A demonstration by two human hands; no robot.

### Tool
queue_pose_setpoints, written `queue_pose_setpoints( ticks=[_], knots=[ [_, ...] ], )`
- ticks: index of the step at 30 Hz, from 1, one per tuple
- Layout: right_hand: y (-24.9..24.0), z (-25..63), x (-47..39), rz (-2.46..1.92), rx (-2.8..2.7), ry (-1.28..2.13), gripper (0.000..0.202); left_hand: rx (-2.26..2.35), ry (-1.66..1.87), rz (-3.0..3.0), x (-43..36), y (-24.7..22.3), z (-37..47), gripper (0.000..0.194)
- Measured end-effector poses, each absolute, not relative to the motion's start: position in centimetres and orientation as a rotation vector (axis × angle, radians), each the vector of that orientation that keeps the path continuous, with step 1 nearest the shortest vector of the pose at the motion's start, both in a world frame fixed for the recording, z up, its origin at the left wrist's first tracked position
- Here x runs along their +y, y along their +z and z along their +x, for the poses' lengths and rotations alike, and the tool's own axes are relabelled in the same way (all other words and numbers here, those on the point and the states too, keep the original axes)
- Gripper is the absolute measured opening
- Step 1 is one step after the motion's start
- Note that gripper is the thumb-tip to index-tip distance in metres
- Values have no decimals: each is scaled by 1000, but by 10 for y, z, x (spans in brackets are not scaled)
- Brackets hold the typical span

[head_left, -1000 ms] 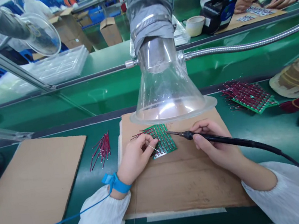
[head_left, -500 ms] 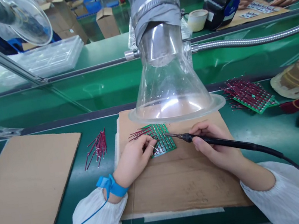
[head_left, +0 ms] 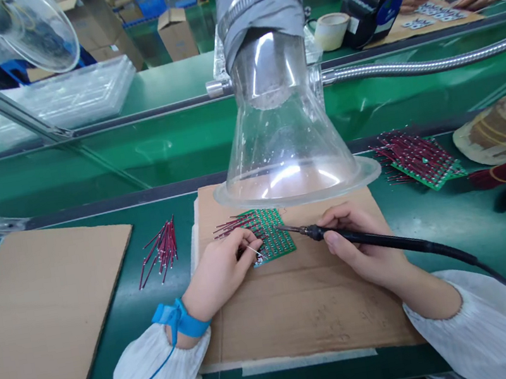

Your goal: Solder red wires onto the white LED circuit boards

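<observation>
Your green circuit board (head_left: pixel 283 239) lies on the cardboard mat (head_left: pixel 312 318), and the work on it looks only partly done. Some red leads (head_left: pixel 230 224) run off its left side, while the solder points over much of its right part show no leads. How many of the points under your fingers are finished, you cannot tell from here. Your two hands are apart: at the board's left edge, your left hand (head_left: pixel 218 273) pinches a thin silvery wire (head_left: pixel 256 251); to its right, your right hand (head_left: pixel 372 257) is closed around the soldering iron (head_left: pixel 361 238), its tip over the board, contact unclear. Left of the board lie loose red wires (head_left: pixel 165 249), apparently unused. Well to its right sits a pile of wired boards (head_left: pixel 421 161), thick with leads, which looks much further along.
</observation>
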State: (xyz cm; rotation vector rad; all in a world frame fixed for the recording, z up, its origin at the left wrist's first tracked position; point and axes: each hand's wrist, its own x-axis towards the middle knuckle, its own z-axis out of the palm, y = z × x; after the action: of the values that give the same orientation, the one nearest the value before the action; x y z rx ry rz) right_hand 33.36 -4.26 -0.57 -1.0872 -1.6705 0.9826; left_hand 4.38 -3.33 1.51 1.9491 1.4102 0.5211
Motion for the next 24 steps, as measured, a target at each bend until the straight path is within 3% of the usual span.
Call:
queue_pose_setpoints(
  ticks=[24],
  knots=[
    [2,335,-41,-1125,-1809,973,19,1464,424,2229,-35,8,45,21]
  ],
)
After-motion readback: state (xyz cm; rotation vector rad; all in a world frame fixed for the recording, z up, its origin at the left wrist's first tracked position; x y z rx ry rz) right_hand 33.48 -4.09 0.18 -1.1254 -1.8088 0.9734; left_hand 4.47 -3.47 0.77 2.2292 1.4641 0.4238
